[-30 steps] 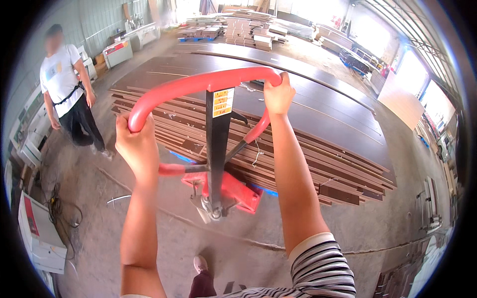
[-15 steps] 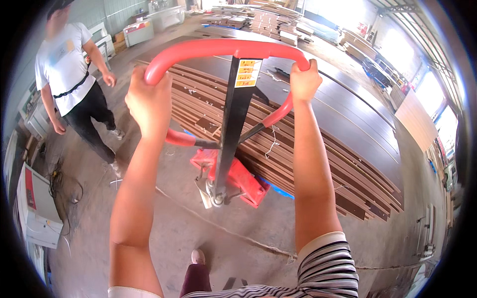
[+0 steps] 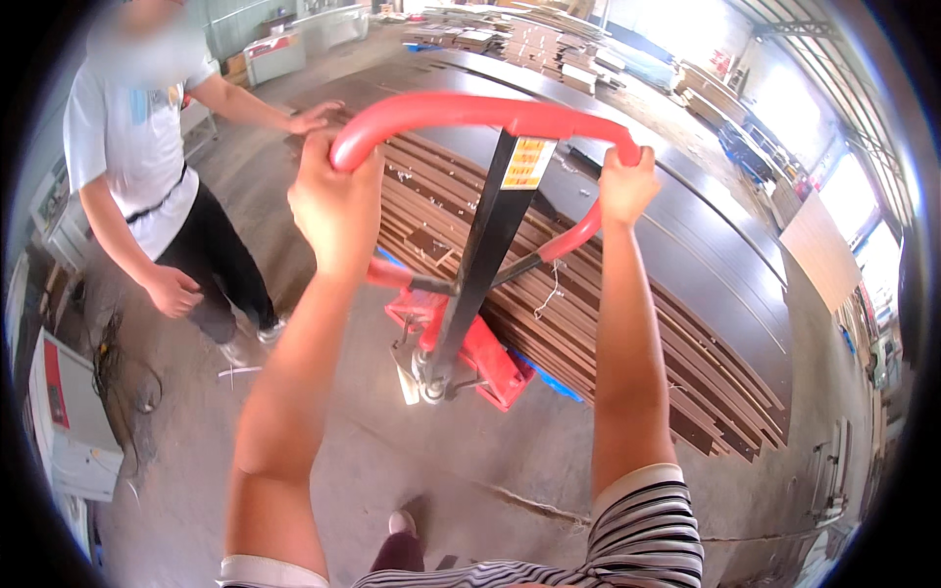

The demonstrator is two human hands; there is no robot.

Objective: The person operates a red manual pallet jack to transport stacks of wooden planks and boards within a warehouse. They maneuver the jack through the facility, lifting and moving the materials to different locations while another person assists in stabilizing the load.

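Both my hands grip the red loop handle (image 3: 451, 106) of a pallet truck. My left hand (image 3: 338, 211) is wrapped round its left side, and my right hand (image 3: 628, 186) closes round the right side. From the loop a black shaft (image 3: 480, 245) with a yellow and white label runs down to the red truck base (image 3: 480, 358) on the floor. Beyond the base lies a large stack of dark brown boards (image 3: 549, 294), its near edge stepped and scattered with white scraps. The truck's forks are hidden at the stack.
On the left a co-worker (image 3: 137, 147) in a white T-shirt stands close, one hand stretched toward the handle's left side. A white and red machine cabinet (image 3: 78, 421) with cables is at lower left. More board piles (image 3: 539, 44) stand at the back, and a light panel (image 3: 821, 245) leans at right.
The handle and my hands have shifted right and slightly down, the shaft leaning further right. The co-worker has come closer and raised an arm toward the handle.
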